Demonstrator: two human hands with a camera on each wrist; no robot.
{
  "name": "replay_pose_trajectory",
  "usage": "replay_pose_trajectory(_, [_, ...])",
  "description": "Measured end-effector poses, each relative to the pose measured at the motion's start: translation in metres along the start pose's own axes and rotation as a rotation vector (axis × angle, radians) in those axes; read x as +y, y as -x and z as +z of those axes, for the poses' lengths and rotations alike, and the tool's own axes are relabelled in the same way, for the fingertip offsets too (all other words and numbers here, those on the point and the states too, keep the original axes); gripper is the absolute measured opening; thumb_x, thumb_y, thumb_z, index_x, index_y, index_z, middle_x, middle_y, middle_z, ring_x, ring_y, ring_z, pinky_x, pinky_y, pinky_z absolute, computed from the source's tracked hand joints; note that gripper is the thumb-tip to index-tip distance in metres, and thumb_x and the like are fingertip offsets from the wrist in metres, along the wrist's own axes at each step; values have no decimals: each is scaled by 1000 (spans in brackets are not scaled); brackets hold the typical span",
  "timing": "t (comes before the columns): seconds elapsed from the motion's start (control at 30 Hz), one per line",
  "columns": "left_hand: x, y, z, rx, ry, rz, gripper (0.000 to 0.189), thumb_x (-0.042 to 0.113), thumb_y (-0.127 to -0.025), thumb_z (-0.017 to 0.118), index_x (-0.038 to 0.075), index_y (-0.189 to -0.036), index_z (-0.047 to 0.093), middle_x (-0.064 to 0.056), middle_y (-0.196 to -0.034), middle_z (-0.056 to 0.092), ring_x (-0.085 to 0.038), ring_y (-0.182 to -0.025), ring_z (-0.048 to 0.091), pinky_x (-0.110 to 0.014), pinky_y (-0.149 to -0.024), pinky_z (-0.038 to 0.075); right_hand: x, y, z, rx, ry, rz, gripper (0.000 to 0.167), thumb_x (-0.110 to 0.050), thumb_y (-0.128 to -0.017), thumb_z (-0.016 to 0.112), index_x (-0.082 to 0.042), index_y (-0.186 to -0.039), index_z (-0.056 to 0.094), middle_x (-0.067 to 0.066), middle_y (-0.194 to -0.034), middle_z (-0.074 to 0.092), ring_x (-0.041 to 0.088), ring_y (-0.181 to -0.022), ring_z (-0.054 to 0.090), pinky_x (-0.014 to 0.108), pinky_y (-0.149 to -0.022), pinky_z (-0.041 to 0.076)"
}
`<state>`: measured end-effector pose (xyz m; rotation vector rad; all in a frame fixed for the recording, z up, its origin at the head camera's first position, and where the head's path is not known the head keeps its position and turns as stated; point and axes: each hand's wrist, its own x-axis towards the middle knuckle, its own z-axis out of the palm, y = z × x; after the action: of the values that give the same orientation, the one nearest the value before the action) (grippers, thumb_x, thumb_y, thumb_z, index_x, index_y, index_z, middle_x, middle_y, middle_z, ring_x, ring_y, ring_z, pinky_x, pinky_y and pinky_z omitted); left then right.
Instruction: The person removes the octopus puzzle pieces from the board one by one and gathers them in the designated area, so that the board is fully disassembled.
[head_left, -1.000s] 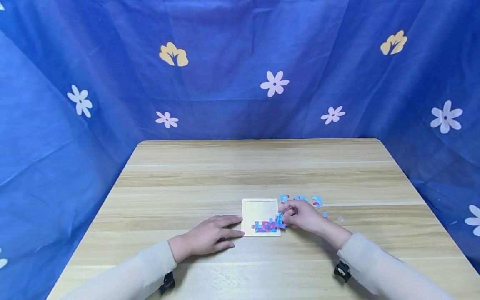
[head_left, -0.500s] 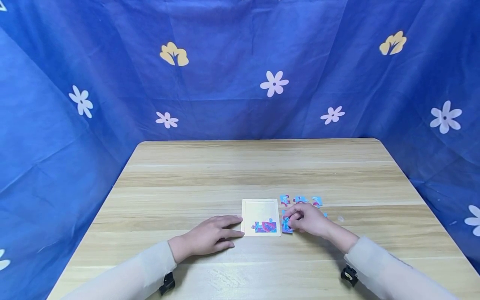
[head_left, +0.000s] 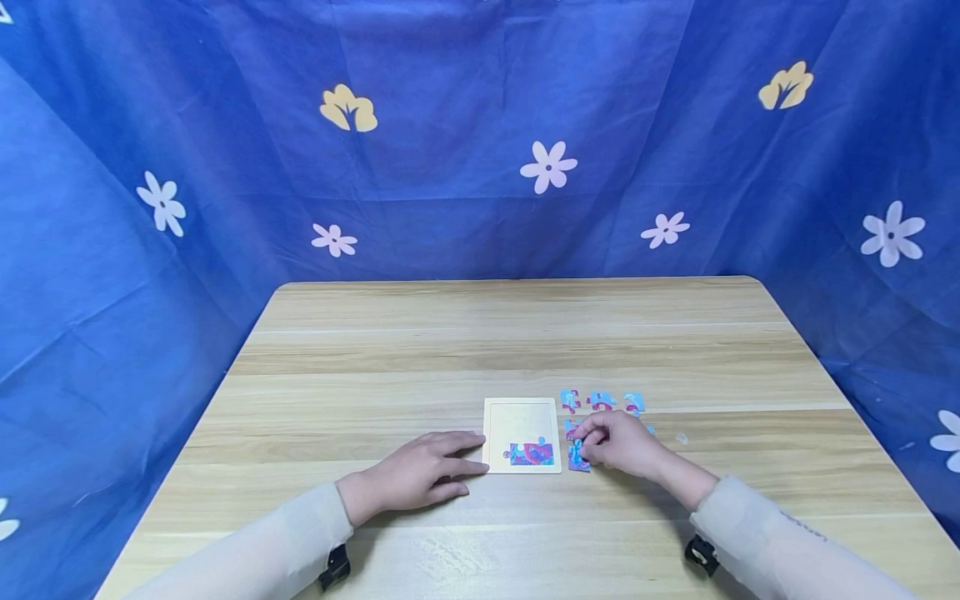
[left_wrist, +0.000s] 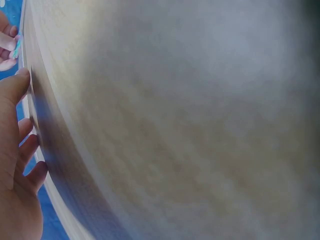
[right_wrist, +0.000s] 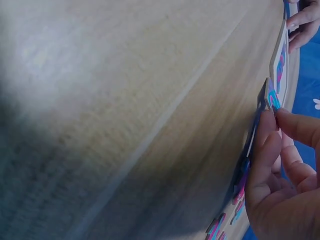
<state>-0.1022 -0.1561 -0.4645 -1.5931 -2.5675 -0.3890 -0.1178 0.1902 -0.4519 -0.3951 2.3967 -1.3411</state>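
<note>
A small jigsaw piece (head_left: 578, 457) in blue and purple is pinched between the thumb and fingers of my right hand (head_left: 618, 443), just right of the square puzzle tray (head_left: 520, 421). In the right wrist view the jigsaw piece (right_wrist: 271, 97) appears tilted, one edge raised above the table. Joined pink and blue pieces (head_left: 531, 454) lie along the lower right of the tray. My left hand (head_left: 420, 471) lies on the table with spread fingers, their tips touching the tray's left edge.
Several loose pieces lie right of the tray: one (head_left: 570, 401) behind my right hand, another (head_left: 602, 401) beside it, a third (head_left: 633, 403) farther right. Some are partly hidden by that hand. A small clear scrap (head_left: 682, 437) lies beyond. Blue flowered cloth (head_left: 480, 208) hangs behind the wooden table (head_left: 450, 333).
My right hand has drawn the piece back to the right, from over the tray's right edge to beside the tray. The left hand has stayed in place.
</note>
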Motion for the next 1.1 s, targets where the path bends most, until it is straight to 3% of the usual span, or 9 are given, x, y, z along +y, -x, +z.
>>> replay_pose_trajectory(0.43, [-1, 1, 2, 9, 5, 7, 36, 35, -92, 62, 20, -125, 65, -12, -138, 50, -27, -128, 45, -43, -102, 40, -1, 1, 3, 16, 92, -38, 14, 2, -77, 72, -3, -90, 69, -2, -74, 64, 13, -70, 59, 22, -61, 49])
replay_pose_trajectory(1.1, [-1, 1, 1, 2, 3, -1, 36, 35, -92, 63, 20, -125, 65, -12, -138, 50, -27, -128, 45, -44, -102, 40, -4, -1, 2, 35, 59, -13, 17, -2, -79, 74, -3, -95, 68, -1, -80, 63, 14, -74, 59, 24, -62, 51])
